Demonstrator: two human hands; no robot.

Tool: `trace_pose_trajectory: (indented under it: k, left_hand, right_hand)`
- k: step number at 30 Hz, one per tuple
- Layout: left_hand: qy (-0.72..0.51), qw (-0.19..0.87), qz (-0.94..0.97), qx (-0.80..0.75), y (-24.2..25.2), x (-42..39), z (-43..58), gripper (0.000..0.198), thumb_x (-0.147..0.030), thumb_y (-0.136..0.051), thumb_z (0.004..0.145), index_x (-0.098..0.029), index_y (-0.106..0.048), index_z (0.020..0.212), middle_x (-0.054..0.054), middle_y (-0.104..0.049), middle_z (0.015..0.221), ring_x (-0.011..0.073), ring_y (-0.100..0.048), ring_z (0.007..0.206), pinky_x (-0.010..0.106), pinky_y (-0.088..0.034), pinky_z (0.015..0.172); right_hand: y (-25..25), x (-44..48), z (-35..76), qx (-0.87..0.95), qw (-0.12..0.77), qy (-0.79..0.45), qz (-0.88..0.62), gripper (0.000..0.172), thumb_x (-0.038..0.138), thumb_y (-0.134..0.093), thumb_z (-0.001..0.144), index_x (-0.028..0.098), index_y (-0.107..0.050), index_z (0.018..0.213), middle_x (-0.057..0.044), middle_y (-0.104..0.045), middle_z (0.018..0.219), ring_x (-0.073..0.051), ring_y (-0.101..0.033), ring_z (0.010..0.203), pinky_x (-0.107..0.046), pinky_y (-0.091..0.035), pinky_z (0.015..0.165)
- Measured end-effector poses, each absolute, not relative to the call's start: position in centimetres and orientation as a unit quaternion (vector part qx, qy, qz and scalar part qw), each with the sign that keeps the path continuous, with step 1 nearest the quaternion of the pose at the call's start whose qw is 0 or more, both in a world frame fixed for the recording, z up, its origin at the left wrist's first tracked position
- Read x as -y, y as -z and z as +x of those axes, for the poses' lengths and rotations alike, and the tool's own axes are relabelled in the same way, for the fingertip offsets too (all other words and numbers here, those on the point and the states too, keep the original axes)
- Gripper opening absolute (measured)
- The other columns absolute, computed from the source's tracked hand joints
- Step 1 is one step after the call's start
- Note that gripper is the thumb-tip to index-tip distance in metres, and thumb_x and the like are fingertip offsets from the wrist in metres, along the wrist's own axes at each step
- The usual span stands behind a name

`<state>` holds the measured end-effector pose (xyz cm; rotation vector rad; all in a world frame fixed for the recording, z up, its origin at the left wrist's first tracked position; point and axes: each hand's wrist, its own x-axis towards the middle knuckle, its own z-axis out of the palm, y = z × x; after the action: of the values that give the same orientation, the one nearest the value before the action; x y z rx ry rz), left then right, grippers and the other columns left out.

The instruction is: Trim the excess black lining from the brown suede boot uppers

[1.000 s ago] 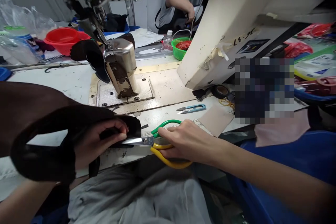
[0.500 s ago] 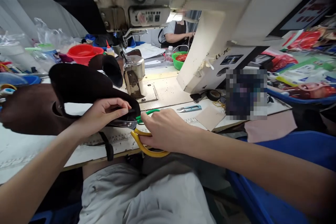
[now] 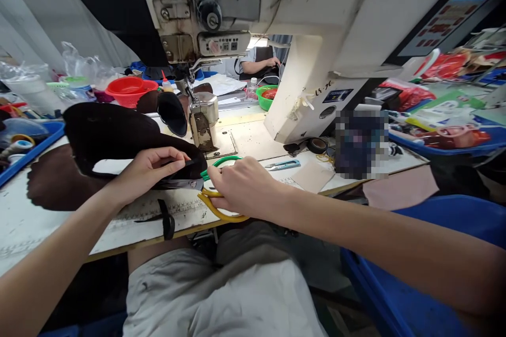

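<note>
Dark brown leather pieces with a black lining (image 3: 110, 124) lie on the white table at the left, beside the sewing machine post (image 3: 203, 121). My left hand (image 3: 152, 174) pinches a dark edge or strip of the piece. Scissors with one green and one yellow handle (image 3: 223, 215) are in my right hand (image 3: 241, 187), its fingers through the loops. Their blades point left, along the lower edge of the piece below my left fingertips; the tips are hidden. A narrow black strip (image 3: 168, 221) hangs over the table's front edge.
A light blue snipper tool (image 3: 282, 165), a black tape roll (image 3: 317, 145) and a beige scrap (image 3: 312, 176) lie right of my right hand. Red baskets (image 3: 130, 92) stand behind. A blue bin (image 3: 446, 221) is at the lower right. Another person's arm (image 3: 259, 66) shows behind the machine.
The camera view has shifted slightly. The brown piece has turned and its outer flap has moved right. The black strip lies differently at the edge. Both hands keep their hold.
</note>
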<state>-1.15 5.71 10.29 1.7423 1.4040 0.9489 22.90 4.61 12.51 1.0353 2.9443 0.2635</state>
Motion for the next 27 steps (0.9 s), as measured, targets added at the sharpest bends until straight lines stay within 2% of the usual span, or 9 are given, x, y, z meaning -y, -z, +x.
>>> trace_pose_trajectory:
  k: [6, 10, 15, 20, 22, 25, 26, 27]
  left_hand:
    - [-0.382, 0.353, 0.668, -0.533, -10.3, -5.6, -0.6, 0.046, -0.065, -0.078, 0.074, -0.021, -0.071, 0.082, 0.007, -0.075, 0.113, 0.03, -0.068, 0.111, 0.041, -0.055, 0.104]
    - [-0.403, 0.359, 0.656, -0.527, -10.0, -5.6, -1.3, 0.044, -0.064, -0.079, 0.075, -0.021, -0.072, 0.085, 0.007, -0.074, 0.115, 0.0294, -0.067, 0.11, 0.042, -0.054, 0.105]
    - [-0.418, 0.395, 0.635, -0.516, -9.7, -5.7, -1.9, 0.04, -0.058, -0.08, 0.078, -0.021, -0.073, 0.093, 0.006, -0.071, 0.119, 0.0269, -0.067, 0.111, 0.041, -0.053, 0.108]
    - [-0.435, 0.458, 0.607, -0.482, -10.3, -5.5, -0.7, 0.033, -0.05, -0.082, 0.08, -0.02, -0.072, 0.086, 0.004, -0.07, 0.114, 0.0204, -0.066, 0.106, 0.035, -0.055, 0.106]
    - [-0.469, 0.481, 0.584, -0.455, -11.3, -4.7, -1.0, 0.033, -0.051, -0.082, 0.079, -0.022, -0.069, 0.085, 0.0, -0.07, 0.099, 0.015, -0.067, 0.093, 0.03, -0.059, 0.097]
    - [-0.452, 0.538, 0.559, -0.441, -12.8, -2.4, -3.8, 0.033, -0.054, -0.076, 0.084, -0.023, -0.068, 0.079, -0.005, -0.057, 0.056, 0.009, -0.055, 0.05, 0.023, -0.06, 0.065]
    - [-0.397, 0.567, 0.554, -0.462, -13.2, -1.4, -5.1, 0.042, -0.061, -0.067, 0.088, -0.021, -0.071, 0.076, -0.003, -0.054, 0.047, 0.0106, -0.053, 0.042, 0.025, -0.058, 0.059]
    - [-0.301, 0.597, 0.545, -0.506, -13.3, -0.4, -6.4, 0.064, -0.076, -0.05, 0.089, -0.019, -0.075, 0.073, 0.003, -0.058, 0.045, 0.0166, -0.061, 0.045, 0.03, -0.06, 0.062]
  right_hand:
    - [-14.4, -5.1, 21.9, -0.944, 0.003, -0.046, 0.326, 0.029, 0.043, -0.064, 0.092, 0.014, -0.069, 0.09, -0.01, -0.072, 0.078, -0.029, -0.071, 0.078, -0.033, -0.035, 0.054]
    - [-13.1, -5.5, 21.5, -0.937, -0.001, -0.009, 0.349, 0.038, 0.052, -0.062, 0.092, 0.015, -0.071, 0.092, -0.01, -0.074, 0.083, -0.03, -0.072, 0.077, -0.033, -0.038, 0.053]
    - [-11.1, -5.7, 20.8, -0.927, -0.029, 0.007, 0.374, 0.042, 0.054, -0.059, 0.092, 0.014, -0.069, 0.097, -0.01, -0.074, 0.083, -0.029, -0.072, 0.075, -0.034, -0.042, 0.055]
    - [-10.5, -7.0, 19.0, -0.942, -0.033, 0.023, 0.332, 0.044, 0.057, -0.064, 0.094, 0.014, -0.071, 0.099, -0.012, -0.075, 0.091, -0.031, -0.073, 0.081, -0.034, -0.043, 0.057]
    - [-10.3, -7.4, 18.6, -0.95, -0.018, 0.031, 0.31, 0.039, 0.054, -0.069, 0.094, 0.015, -0.072, 0.097, -0.012, -0.076, 0.091, -0.03, -0.073, 0.083, -0.033, -0.042, 0.058]
    - [-10.2, -7.4, 18.9, -0.952, -0.008, 0.036, 0.304, 0.033, 0.048, -0.07, 0.095, 0.015, -0.072, 0.096, -0.011, -0.075, 0.086, -0.029, -0.073, 0.081, -0.032, -0.042, 0.059]
    - [-10.1, -7.3, 19.2, -0.949, -0.01, 0.036, 0.312, 0.034, 0.048, -0.069, 0.097, 0.014, -0.072, 0.097, -0.011, -0.075, 0.084, -0.029, -0.073, 0.079, -0.032, -0.041, 0.058]
    - [-10.2, -7.2, 19.6, -0.946, -0.013, 0.037, 0.321, 0.034, 0.048, -0.067, 0.097, 0.014, -0.072, 0.098, -0.011, -0.074, 0.082, -0.03, -0.073, 0.076, -0.032, -0.04, 0.057]
